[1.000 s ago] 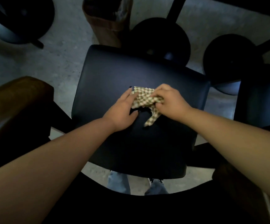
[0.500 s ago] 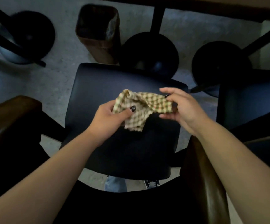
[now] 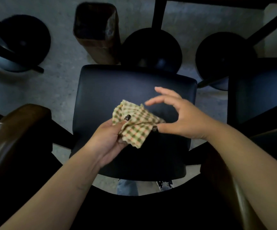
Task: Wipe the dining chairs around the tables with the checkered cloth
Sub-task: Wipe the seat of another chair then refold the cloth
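— Since a moment ago the right hand (image 3: 182,118) has let go of the cloth's far edge; its fingers (image 3: 165,92) are now spread and loosely arched above the seat, holding nothing. Only the thumb tip sits just beside, perhaps touching, the cloth's right corner.

— And the left hand (image 3: 108,138)?

— It grips the checkered cloth (image 3: 135,125), thumb pressed on top with a dark-painted nail showing, the other fingers curled underneath. A second ago both hands were pressing it flat on the cushion; now it is lifted clear and bunched.

— Where is the cloth relative to the chair?

— Held in the air over the middle of the dark chair seat (image 3: 117,87), slightly toward the near edge. One loose corner hangs down toward the person.

— What else is around?

— A brown wooden chair back (image 3: 16,130) curves in at the left, another at the lower right (image 3: 223,188). Beyond the seat's far edge stand a round black table base (image 3: 151,47) with its post and, left of it, a brown bin (image 3: 98,30) on the grey floor (image 3: 59,63). Two more round bases (image 3: 223,50) lie toward the far right and far left. A second dark seat (image 3: 258,90) shows at the right edge. Below the near edge of the seat, blue jeans (image 3: 127,186) and a patterned shoe are visible.
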